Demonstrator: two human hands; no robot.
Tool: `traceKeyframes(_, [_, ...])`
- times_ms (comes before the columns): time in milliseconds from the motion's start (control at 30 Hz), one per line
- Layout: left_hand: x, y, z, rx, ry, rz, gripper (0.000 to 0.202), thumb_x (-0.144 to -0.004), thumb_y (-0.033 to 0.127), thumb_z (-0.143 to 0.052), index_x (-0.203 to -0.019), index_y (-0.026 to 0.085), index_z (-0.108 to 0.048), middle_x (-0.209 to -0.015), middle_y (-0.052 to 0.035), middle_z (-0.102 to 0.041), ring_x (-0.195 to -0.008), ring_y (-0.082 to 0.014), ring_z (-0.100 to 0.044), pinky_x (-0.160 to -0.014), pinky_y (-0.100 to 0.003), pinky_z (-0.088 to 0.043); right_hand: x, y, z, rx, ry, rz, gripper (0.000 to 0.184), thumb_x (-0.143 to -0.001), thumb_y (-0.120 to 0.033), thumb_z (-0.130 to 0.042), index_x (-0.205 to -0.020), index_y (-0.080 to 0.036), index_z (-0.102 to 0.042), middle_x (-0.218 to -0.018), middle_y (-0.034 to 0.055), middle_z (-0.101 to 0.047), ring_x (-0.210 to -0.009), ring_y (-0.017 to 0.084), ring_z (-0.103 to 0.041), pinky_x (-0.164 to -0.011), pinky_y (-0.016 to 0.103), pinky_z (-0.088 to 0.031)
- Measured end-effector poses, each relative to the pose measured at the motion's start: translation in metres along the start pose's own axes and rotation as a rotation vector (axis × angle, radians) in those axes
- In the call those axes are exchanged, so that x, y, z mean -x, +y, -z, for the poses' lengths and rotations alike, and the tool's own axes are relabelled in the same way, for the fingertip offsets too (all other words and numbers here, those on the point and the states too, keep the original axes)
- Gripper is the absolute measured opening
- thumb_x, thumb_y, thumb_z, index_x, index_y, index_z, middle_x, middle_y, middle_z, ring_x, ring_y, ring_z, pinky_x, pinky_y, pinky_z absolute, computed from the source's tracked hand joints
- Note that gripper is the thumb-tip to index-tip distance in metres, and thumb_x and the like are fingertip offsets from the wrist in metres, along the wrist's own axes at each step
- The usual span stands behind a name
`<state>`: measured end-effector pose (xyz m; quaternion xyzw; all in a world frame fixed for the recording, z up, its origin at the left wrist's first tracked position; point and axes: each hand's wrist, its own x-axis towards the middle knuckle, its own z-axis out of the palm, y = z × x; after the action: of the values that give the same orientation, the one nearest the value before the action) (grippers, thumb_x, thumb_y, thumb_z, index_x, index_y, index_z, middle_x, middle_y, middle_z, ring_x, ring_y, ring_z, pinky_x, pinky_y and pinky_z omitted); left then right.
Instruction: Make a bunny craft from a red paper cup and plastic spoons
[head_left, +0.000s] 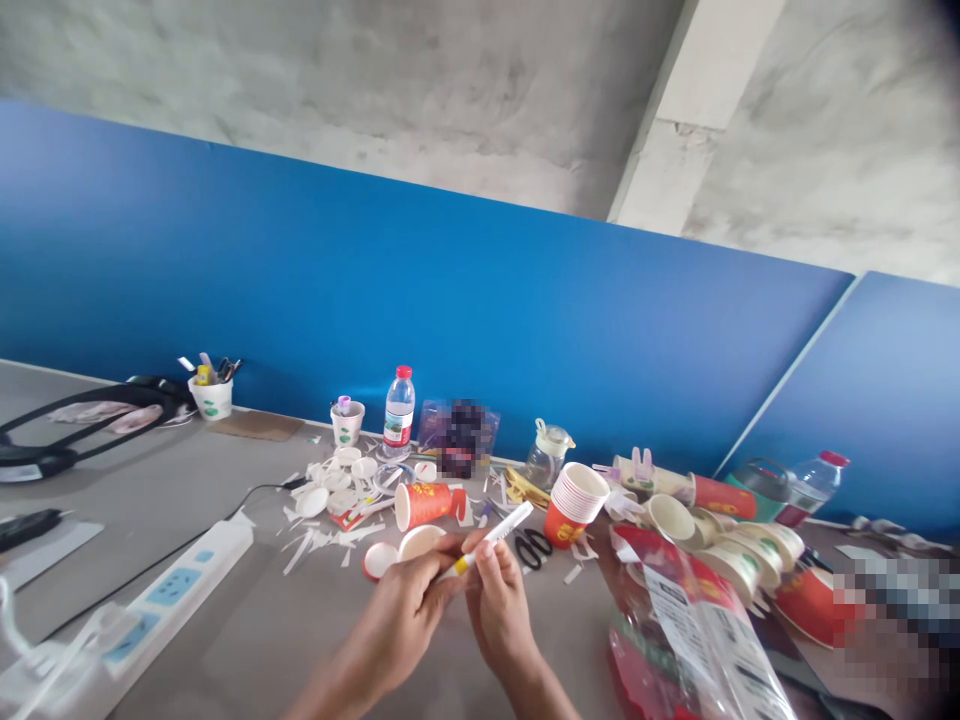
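Observation:
A white marker pen [496, 536] with a yellow band is held between both hands above the grey table [225, 620]. My left hand [409, 605] pinches its lower end, fingers closed. Around the pen's middle, my right hand [501, 600] is closed too. Just beyond the hands lie a red paper cup [427, 503] on its side, a cut cup bottom [380, 560], black scissors [534, 547] and a stack of red paper cups [574, 505].
White paper scraps [330, 500] litter the table's middle. A white power strip [176, 585] lies at left. A water bottle [399, 412], a glass jar [547, 455] and cups with pens [212, 395] stand along the blue partition [450, 330]. Sleeves of paper cups [705, 570] fill the right.

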<state>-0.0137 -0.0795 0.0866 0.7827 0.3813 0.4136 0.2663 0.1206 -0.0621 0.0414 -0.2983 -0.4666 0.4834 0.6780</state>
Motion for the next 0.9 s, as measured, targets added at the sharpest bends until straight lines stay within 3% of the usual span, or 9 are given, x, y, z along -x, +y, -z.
traceKeyframes(167, [0.003,-0.006,0.0,-0.203,0.122,-0.104,0.016,-0.094,0.023,-0.053,-0.089,0.022,-0.068,-0.076,-0.0027,-0.079,-0.061,-0.0163,-0.071,-0.055,-0.021,-0.051,-0.001,-0.011,-0.002,-0.024,-0.035,-0.039,0.038,-0.086,-0.064,-0.061,-0.08,-0.027,-0.062,-0.067,0.0012,-0.064,-0.059,0.018,-0.057,-0.057,0.03,-0.047])
traceKeyframes(300, [0.003,-0.003,0.004,-0.279,0.149,-0.185,0.026,-0.099,0.025,-0.045,-0.082,0.024,-0.065,-0.06,0.0009,-0.072,-0.049,-0.0146,-0.065,-0.049,-0.02,-0.047,0.0,-0.016,-0.005,-0.018,-0.056,-0.028,0.038,-0.086,-0.066,-0.061,-0.081,-0.028,-0.063,-0.067,0.0024,-0.065,-0.058,0.019,-0.057,-0.056,0.031,-0.047])
traceKeyframes(500, [0.001,0.0,0.006,-0.221,0.1,-0.101,0.039,-0.101,0.029,-0.041,-0.07,0.022,-0.064,-0.056,0.001,-0.068,-0.047,-0.0138,-0.062,-0.044,-0.02,-0.042,0.0,-0.013,-0.006,0.081,-0.053,0.031,0.04,-0.091,-0.067,-0.052,-0.082,-0.029,-0.062,-0.058,0.0,-0.059,-0.05,0.018,-0.051,-0.053,0.032,-0.044])
traceKeyframes(600, [0.0,-0.002,0.004,-0.151,0.079,-0.093,0.027,-0.099,0.031,-0.048,-0.085,0.021,-0.07,-0.07,-0.0014,-0.075,-0.059,-0.0154,-0.069,-0.051,-0.019,-0.05,-0.002,-0.011,-0.003,0.077,-0.003,0.027,0.039,-0.09,-0.066,-0.054,-0.079,-0.029,-0.061,-0.061,0.0008,-0.061,-0.053,0.018,-0.053,-0.054,0.031,-0.046])
traceKeyframes(733, [0.002,-0.007,0.0,-0.229,0.171,-0.198,0.022,-0.097,0.025,-0.051,-0.112,0.023,-0.067,-0.093,-0.0059,-0.08,-0.082,-0.0194,-0.076,-0.071,-0.024,-0.058,-0.004,-0.009,-0.001,-0.001,0.033,-0.018,0.036,-0.086,-0.063,-0.061,-0.08,-0.028,-0.063,-0.065,0.0009,-0.063,-0.055,0.017,-0.054,-0.056,0.03,-0.048])
traceKeyframes(900, [0.005,-0.011,0.002,-0.475,0.278,-0.365,0.025,-0.1,0.023,-0.045,-0.111,0.023,-0.067,-0.089,-0.006,-0.08,-0.069,-0.0198,-0.073,-0.07,-0.029,-0.057,0.0,-0.012,-0.008,-0.068,0.023,-0.01,0.037,-0.087,-0.064,-0.061,-0.083,-0.027,-0.063,-0.073,0.0034,-0.07,-0.065,0.02,-0.064,-0.065,0.034,-0.053])
